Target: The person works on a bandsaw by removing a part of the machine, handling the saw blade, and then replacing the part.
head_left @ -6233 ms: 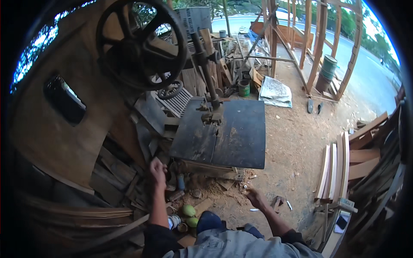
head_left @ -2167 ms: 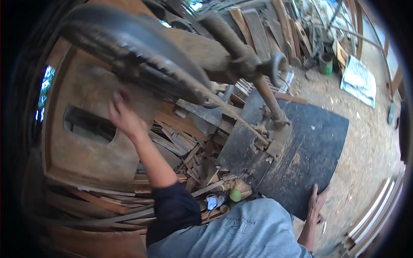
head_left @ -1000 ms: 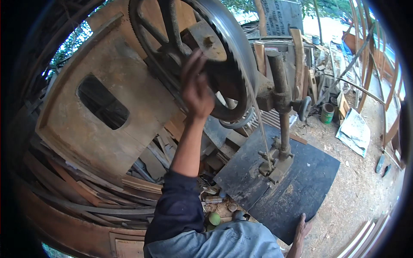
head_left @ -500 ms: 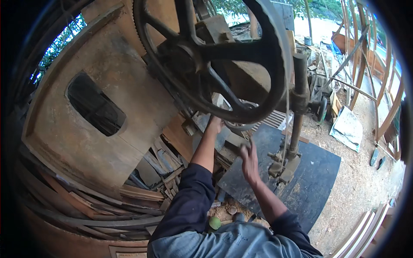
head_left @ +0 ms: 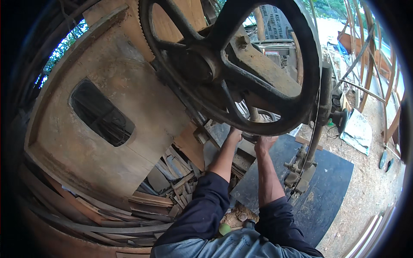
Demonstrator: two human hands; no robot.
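The large dark spoked wheel (head_left: 211,64) of a band saw fills the upper middle. Its thin blade (head_left: 310,142) runs down at the wheel's right side, past a guide (head_left: 300,170), to the dark saw table (head_left: 329,189). Reaching in under the wheel's lower rim is my left hand (head_left: 235,135), its fingers hidden by that rim. Just to the right, my right hand (head_left: 266,142) also goes in below the rim, and its fingertips are out of sight. Between and behind both hands part of a round metal piece shows. Whether either hand grips it I cannot tell.
A brown wooden panel with an oblong opening (head_left: 103,112) leans at the left. Offcuts and long boards (head_left: 146,215) pile up below it. A green round object (head_left: 224,228) lies near my body. Sawdust covers the floor (head_left: 344,215) at right, with sandals (head_left: 383,159) there.
My right hand has moved from above the saw table forward to beneath the wheel's rim, beside my left hand. The view has shifted, so the wheel appears larger and further right.
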